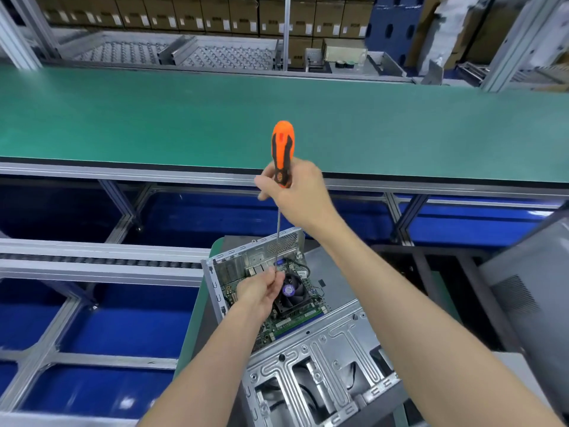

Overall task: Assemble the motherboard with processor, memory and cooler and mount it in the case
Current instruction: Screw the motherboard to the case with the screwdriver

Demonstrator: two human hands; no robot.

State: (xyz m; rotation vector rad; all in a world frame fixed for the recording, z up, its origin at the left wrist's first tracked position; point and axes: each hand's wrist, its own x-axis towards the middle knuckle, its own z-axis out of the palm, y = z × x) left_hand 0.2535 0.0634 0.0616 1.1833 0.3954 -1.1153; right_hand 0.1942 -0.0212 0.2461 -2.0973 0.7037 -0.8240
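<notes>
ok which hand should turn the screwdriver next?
Right. The right hand already grips the screwdriver by its handle, above the case. The left hand pinches the shaft low, near the cooler, so it likely only steadies the tip.

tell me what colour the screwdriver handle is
Orange with black grip panels; the screwdriver handle shows best in the head view.

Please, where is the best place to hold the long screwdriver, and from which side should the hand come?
Probably the orange-and-black handle of the screwdriver, taken from the right side, as the right hand does. It is thick and stands nearly upright, clear above the case. The left hand can pinch the thin shaft low down to steady the tip.
</notes>
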